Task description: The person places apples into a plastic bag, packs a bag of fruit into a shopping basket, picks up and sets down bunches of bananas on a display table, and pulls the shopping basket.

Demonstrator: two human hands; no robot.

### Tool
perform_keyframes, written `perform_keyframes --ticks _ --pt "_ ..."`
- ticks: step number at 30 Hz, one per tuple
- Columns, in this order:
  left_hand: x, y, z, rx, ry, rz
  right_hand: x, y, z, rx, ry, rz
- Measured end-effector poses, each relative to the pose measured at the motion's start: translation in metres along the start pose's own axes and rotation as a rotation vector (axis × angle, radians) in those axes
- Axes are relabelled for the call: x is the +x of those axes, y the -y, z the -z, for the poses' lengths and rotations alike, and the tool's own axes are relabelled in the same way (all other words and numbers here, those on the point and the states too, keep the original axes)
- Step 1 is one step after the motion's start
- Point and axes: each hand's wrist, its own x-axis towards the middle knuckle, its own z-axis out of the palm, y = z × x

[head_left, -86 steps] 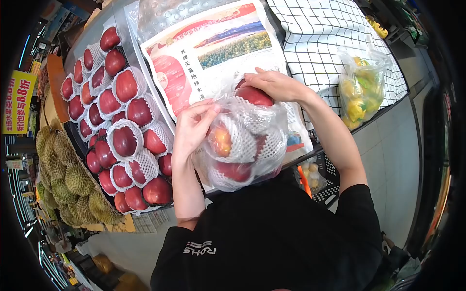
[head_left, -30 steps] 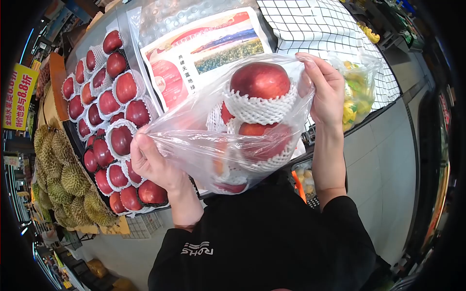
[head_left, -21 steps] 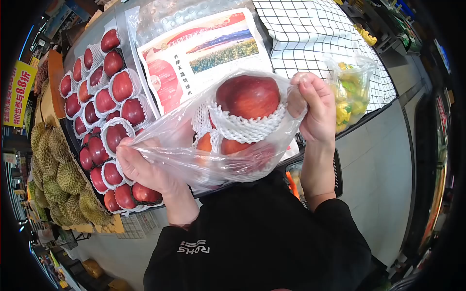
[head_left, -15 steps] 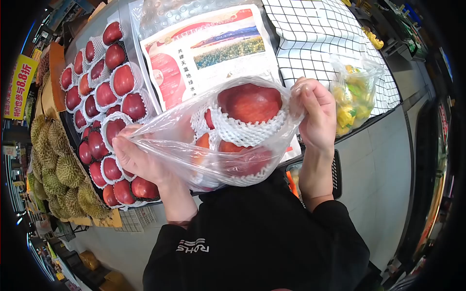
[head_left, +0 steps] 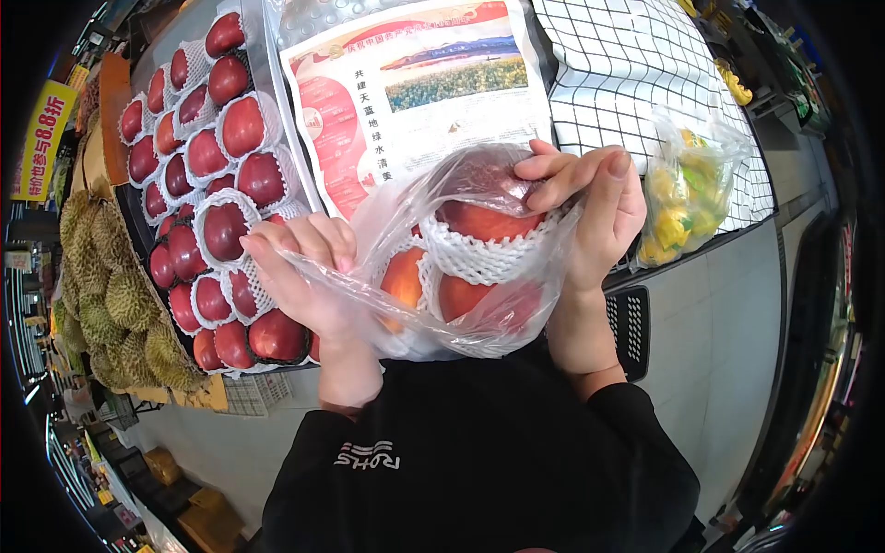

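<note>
A clear plastic bag hangs between my hands in front of my chest, over the table's near edge. Inside are several red fruits, some in white foam nets. My left hand is closed on the bag's left edge. On the right, my right hand pinches the bag's upper right rim, its fingertips over the top fruit. Part of the bag film covers that fruit. Behind the bag lies a printed sheet with a landscape picture.
Rows of red fruits in foam nets fill a display at the left, beside a pile of durians. A bag of yellow fruits rests on a checked cloth at the right. A black basket stands below the table edge.
The bag's opening has narrowed. My right hand's fingers have moved inward over the top fruit, and my left hand has shifted right, its fingers more curled.
</note>
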Motion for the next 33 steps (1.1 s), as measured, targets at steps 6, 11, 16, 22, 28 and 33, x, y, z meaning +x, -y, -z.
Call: perform_keyframes --ticks 6,11,16,22,28,33 --pt "-0.017 -0.025 -0.01 -0.453 -0.106 0.187 0.004 0.035 -0.022 -0.038 0.082 0.064" --pt "-0.039 -0.024 -0.015 -0.516 0.087 0.186 0.006 0.067 -0.032 -0.045 0.013 0.081" --pt "-0.027 -0.017 -0.002 -0.331 -0.01 -0.011 0.006 0.076 -0.047 -0.224 -0.023 0.057" --pt "-0.01 -0.017 0.032 0.141 -0.072 -0.17 0.012 0.07 -0.061 -0.075 0.071 -0.155" --pt "-0.022 -0.019 0.042 0.051 -0.231 -0.025 0.006 0.076 -0.074 0.196 0.203 -0.384" --pt "-0.02 -0.02 0.03 0.051 -0.151 0.034 0.01 0.055 -0.068 0.172 0.209 -0.441"
